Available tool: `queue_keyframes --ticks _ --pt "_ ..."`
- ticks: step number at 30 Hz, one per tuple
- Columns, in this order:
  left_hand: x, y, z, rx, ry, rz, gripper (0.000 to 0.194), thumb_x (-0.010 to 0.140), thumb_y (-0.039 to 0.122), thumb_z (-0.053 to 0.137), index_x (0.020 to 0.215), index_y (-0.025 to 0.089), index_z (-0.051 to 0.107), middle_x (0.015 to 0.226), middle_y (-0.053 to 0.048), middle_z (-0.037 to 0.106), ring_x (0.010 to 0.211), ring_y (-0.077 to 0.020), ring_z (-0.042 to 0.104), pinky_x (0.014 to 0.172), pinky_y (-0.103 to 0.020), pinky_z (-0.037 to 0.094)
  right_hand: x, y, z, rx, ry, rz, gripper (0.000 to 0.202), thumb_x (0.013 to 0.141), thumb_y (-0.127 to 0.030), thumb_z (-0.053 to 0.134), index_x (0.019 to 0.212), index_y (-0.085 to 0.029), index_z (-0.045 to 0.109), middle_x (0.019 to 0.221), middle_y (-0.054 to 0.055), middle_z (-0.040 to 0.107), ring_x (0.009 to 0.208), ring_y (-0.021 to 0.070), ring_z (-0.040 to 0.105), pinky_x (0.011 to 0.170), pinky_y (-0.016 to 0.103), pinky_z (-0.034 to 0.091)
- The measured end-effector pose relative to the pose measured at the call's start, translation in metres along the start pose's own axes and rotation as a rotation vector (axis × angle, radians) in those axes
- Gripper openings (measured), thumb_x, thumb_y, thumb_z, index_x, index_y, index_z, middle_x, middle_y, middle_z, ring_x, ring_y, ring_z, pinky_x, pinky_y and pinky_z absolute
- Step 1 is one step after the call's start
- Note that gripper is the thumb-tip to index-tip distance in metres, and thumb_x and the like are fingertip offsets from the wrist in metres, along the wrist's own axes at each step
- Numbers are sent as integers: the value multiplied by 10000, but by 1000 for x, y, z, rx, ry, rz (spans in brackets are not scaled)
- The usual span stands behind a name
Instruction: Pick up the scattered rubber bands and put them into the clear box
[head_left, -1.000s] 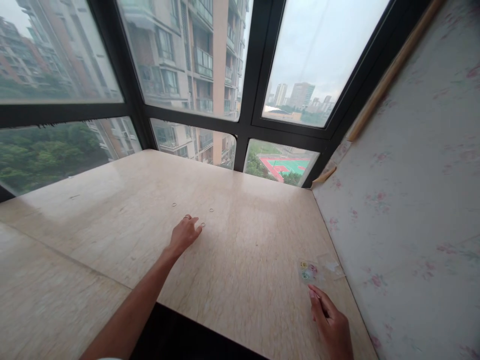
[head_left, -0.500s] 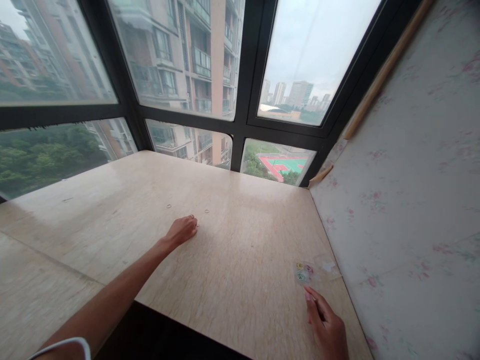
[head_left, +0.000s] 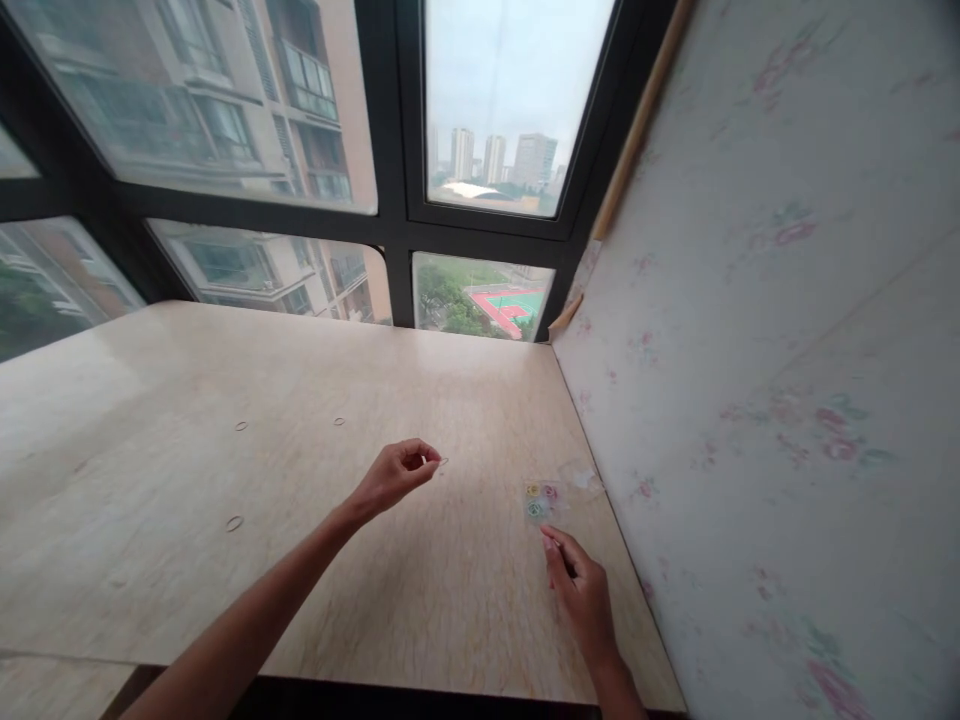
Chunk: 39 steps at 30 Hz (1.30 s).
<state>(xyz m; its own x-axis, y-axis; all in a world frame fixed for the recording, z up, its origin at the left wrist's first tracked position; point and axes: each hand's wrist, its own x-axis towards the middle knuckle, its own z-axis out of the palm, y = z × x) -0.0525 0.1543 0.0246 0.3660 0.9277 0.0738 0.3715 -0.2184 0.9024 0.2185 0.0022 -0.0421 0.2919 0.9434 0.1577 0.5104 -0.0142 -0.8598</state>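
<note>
My left hand (head_left: 397,472) is above the sill, thumb and forefinger pinched on a small thin ring (head_left: 444,461) that looks like a rubber band. To the left, three similar thin rings lie flat on the stone surface: one ring (head_left: 241,426), another ring (head_left: 339,421) and a nearer ring (head_left: 234,523). My right hand (head_left: 581,585) is closed in a pinch just in front of a clear plastic packet (head_left: 555,505), which shows yellow, red and green ring shapes. Whatever its fingertips hold, if anything, is too small to make out.
The pale marble-like sill (head_left: 420,600) runs back to dark window frames (head_left: 401,240). On the right stands a flower-patterned wall (head_left: 750,400). A dark gap (head_left: 390,697) shows below the sill's front edge.
My view has turned right. My left hand has moved rightward over the sill toward the packet, with the thin ring between its fingertips. My right hand stays pinched by the packet.
</note>
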Motion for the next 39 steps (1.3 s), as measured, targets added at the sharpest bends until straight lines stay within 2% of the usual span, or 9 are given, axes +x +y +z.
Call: queue_keyframes --ticks 3,5,9,14,20,25,29,33,39 --pt "7 23 48 -27 -99 108 191 783 318 570 795 141 639 590 14 520 533 -86 442 492 -191 345 0 -1 0 41 16 26 405 894 -443 463 1064 -143 675 601 12 583 505 140 514 494 234 437" --pt "12 35 78 -13 -139 231 153 798 277 557 792 153 647 681 -14 577 570 -90 473 530 -204 386 0 -2 0 67 23 38 393 897 -436 462 1064 -151 674 603 12 585 524 146 529 506 237 446" --pt "21 45 123 116 -251 450 151 872 241 509 873 183 649 890 -45 626 681 -103 545 631 -224 443 1 -3 -1 103 26 35 373 899 -426 465 1043 -161 682 574 7 577 524 150 540 504 237 450" --pt "30 44 151 302 -248 564 191 929 239 451 967 191 632 971 -62 604 815 -140 579 725 -249 454 3 -5 -2 109 43 39 395 899 -441 452 1043 -161 690 533 12 564 535 167 557 472 235 446" --pt "33 39 160 389 -236 574 221 936 238 445 967 191 659 1021 -73 591 844 -152 577 738 -261 454 4 -7 -3 123 52 52 388 891 -429 459 1028 -155 698 544 15 576 533 162 551 476 236 440" --pt "33 35 153 322 -197 547 241 942 268 444 1063 212 645 1085 -79 587 870 -150 592 765 -272 470 5 -6 -3 144 34 93 373 886 -425 479 1029 -145 680 574 7 574 497 142 507 480 237 423" --pt "28 26 131 277 -127 509 264 955 290 419 1109 200 614 1109 -88 585 959 -167 586 839 -297 467 4 -3 -3 163 18 121 388 884 -441 481 1029 -134 668 562 -5 540 478 133 487 470 232 414" --pt "12 1 91 297 -72 416 277 963 322 399 1096 190 603 1079 -84 601 986 -168 580 873 -305 456 2 -1 -4 123 6 124 422 871 -469 489 1040 -126 668 543 -16 512 473 131 488 465 227 409" --pt "-19 -55 14 378 72 263 251 945 285 400 1061 188 600 1048 -72 610 932 -166 592 838 -305 465 -2 -2 -5 27 -2 154 503 826 -534 514 1047 -116 685 516 -16 512 464 137 496 449 223 411"
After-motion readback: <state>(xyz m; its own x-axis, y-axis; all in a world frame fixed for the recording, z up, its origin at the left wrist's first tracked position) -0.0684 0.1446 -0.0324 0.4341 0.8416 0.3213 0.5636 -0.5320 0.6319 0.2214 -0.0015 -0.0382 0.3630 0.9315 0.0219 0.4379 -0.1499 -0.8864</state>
